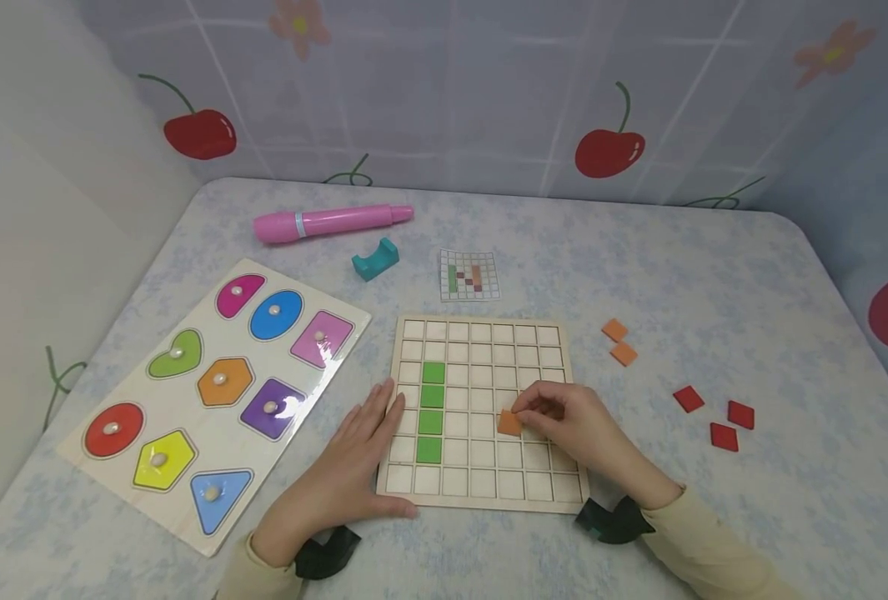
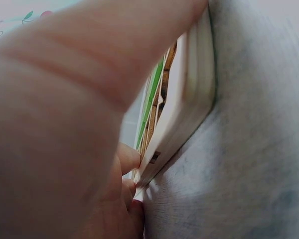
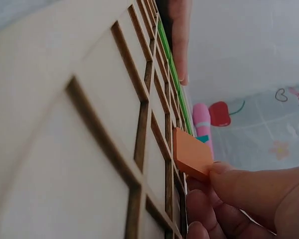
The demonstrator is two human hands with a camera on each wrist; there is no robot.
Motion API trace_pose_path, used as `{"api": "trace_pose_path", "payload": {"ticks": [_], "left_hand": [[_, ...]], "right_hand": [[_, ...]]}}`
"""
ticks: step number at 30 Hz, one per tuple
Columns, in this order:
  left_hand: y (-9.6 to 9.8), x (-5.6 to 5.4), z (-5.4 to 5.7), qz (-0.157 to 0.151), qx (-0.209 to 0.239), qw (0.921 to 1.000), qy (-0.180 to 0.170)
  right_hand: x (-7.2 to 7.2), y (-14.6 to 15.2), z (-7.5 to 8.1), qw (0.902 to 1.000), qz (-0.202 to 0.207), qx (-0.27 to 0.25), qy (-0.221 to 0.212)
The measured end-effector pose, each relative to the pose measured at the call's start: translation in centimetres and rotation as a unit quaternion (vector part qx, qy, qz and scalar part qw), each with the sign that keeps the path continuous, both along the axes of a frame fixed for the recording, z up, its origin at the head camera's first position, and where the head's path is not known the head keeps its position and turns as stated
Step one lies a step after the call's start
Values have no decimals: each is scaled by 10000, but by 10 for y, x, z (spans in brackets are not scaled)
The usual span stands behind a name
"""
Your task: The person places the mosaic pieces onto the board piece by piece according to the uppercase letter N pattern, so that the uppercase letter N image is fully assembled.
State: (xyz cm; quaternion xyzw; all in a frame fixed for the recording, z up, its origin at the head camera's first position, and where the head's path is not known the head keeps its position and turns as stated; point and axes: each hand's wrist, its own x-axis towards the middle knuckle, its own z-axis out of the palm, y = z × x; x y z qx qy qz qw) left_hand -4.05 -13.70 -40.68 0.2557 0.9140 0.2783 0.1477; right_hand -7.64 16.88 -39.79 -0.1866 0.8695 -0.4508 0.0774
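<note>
A wooden grid board (image 1: 481, 496) lies on the table, with several green square tiles (image 1: 432, 398) in one column near its left side. My right hand (image 1: 567, 421) pinches an orange square tile (image 1: 509, 423) between thumb and fingers over the board, right of its middle. In the right wrist view that tile (image 3: 192, 153) is tilted against the grid, partly raised. My left hand (image 1: 349, 462) rests along the board's left edge, fingers extended and thumb at the lower corner. The left wrist view shows this hand (image 2: 55, 99) against the board's side (image 2: 189, 94).
Two orange tiles (image 1: 624, 354) and three red tiles (image 1: 724, 437) lie to the right. Behind the board is a small printed grid card (image 1: 470, 276), beside a teal holder (image 1: 376, 260) and a pink pen-shaped object (image 1: 338, 221). A shape puzzle board (image 1: 188, 325) lies left.
</note>
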Motion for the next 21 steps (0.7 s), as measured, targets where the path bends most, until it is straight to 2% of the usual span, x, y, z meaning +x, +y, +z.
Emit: {"api": "trace_pose_path", "payload": {"ticks": [5, 12, 18, 21], "left_hand": [[0, 0, 0, -15, -2, 10000, 44], [0, -1, 2, -18, 6, 10000, 22], [0, 0, 2, -8, 12, 10000, 6], [0, 0, 2, 8, 19, 10000, -16]], "right_hand": [[1, -1, -1, 9998, 92, 115, 129], [2, -1, -4, 9977, 98, 292, 601], [1, -1, -2, 9972, 104, 359, 646], [-4, 8, 3, 9972, -25, 333, 673]]}}
